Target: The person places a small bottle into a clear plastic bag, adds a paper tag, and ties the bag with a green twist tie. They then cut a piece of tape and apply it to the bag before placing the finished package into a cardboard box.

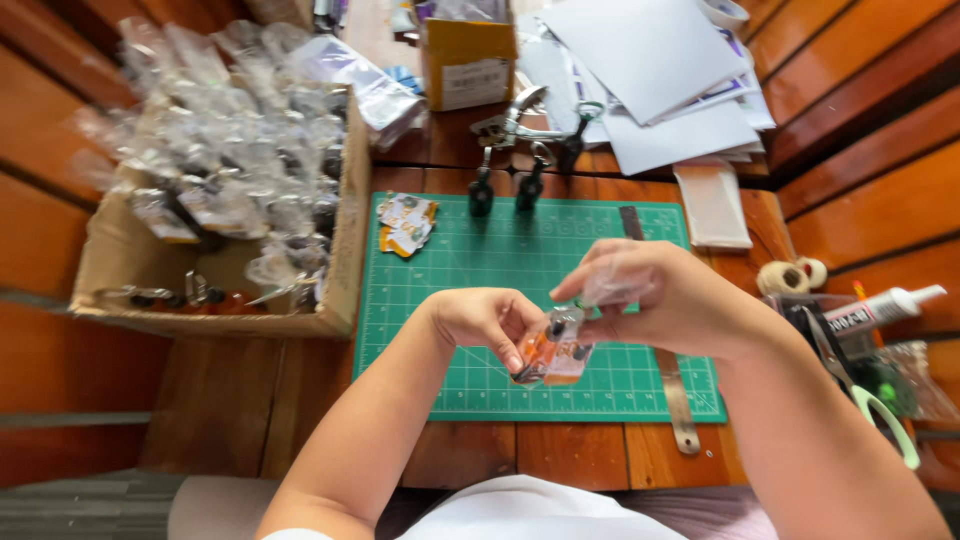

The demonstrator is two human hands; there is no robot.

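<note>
Over the green cutting mat (470,260) both my hands hold one small item. My left hand (485,318) pinches the lower edge of an orange and white printed card (556,358) with a small dark piece on it. My right hand (655,295) grips a small clear plastic bag (612,284) at the card's top, so card and bag meet between my fingers. Whether the card is partly inside the bag I cannot tell.
A cardboard box (345,240) full of clear bagged pieces stands left of the mat. A few orange cards (406,222) lie on the mat's far left corner. Pliers (520,150), a yellow box (467,55) and white sheets (660,80) lie behind. Scissors (870,395), a glue tube (885,308) and a metal ruler (678,400) sit right.
</note>
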